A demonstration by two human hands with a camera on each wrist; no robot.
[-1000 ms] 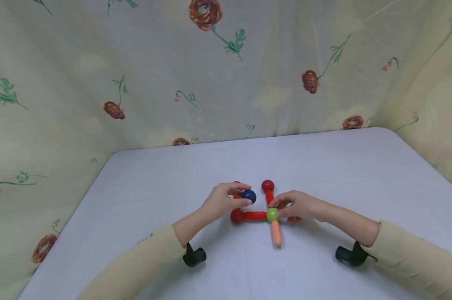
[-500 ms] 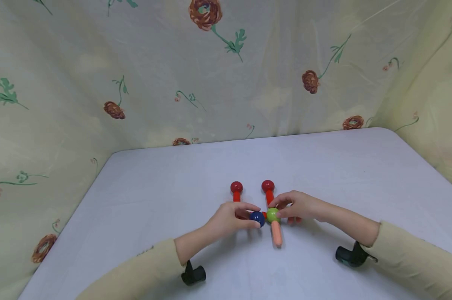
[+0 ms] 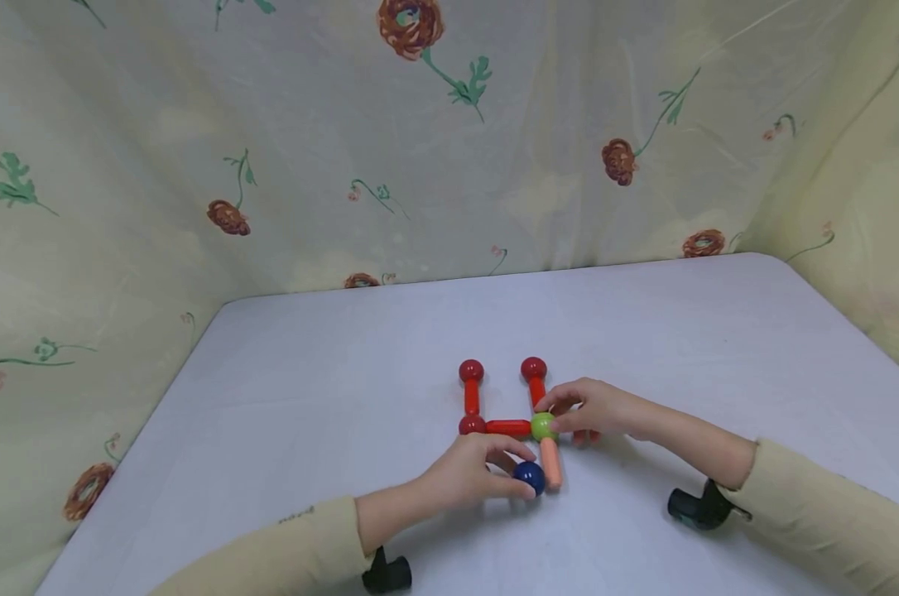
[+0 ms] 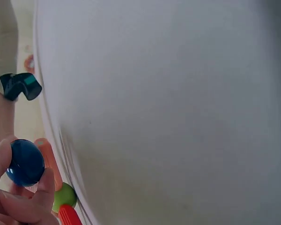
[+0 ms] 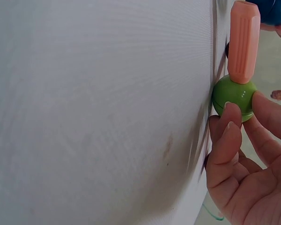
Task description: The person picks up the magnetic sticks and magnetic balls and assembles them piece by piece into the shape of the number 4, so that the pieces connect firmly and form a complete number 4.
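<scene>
My left hand [image 3: 473,473] pinches a dark blue ball [image 3: 529,478] between thumb and fingers, close beside the near end of a salmon-coloured rod [image 3: 550,463]. That rod joins a lime green ball [image 3: 543,426], which my right hand [image 3: 597,408] pinches. In the right wrist view the thumb and fingertips press the green ball [image 5: 234,97]. From it a red rod [image 3: 509,427] runs left to a red ball [image 3: 473,425], partly behind the left hand. Another red rod [image 3: 536,392] runs away to a second red ball [image 3: 534,368].
A further red rod [image 3: 472,397] leads from the left red ball to a far red ball [image 3: 471,371]. Everything lies on a white-covered table [image 3: 330,372]. A flowered curtain [image 3: 449,165] hangs behind it. Black cameras [image 3: 387,573] sit at both wrists.
With the blue ball, my left hand has come nearer and to the right, from above the red pieces to beside the salmon rod. The right hand stays on the green ball.
</scene>
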